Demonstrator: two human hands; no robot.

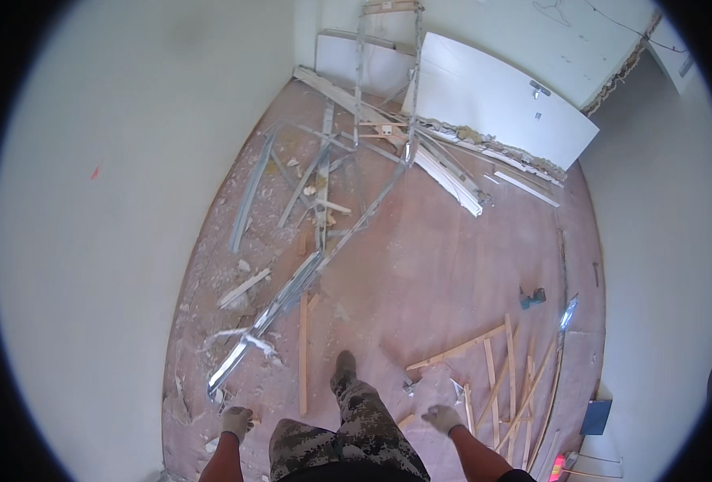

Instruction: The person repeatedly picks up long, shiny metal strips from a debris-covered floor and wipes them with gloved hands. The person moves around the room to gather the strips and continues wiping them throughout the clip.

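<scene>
My left hand [236, 420], in a pale work glove, hangs at the left with its fingers curled. A small wood piece shows beside its fingers; whether the hand touches it is unclear. Also gloved, my right hand [443, 417] hangs loosely bent with its fingers partly apart and no object visible in it. Long wooden battens [509, 367] lie crossed on the floor to its right. Ahead of my left hand lies a bundle of shiny metal channels [265, 319]. A single wooden batten [303, 355] lies left of my boot [345, 363].
A metal frame [417, 72] with wooden crosspieces rises ahead, near a white door panel [494, 96] leaning on the wall. White trim [452, 184] and metal studs [252, 193] litter the dusty floor [452, 259]. A cordless drill [531, 298] and a hammer [595, 273] lie right.
</scene>
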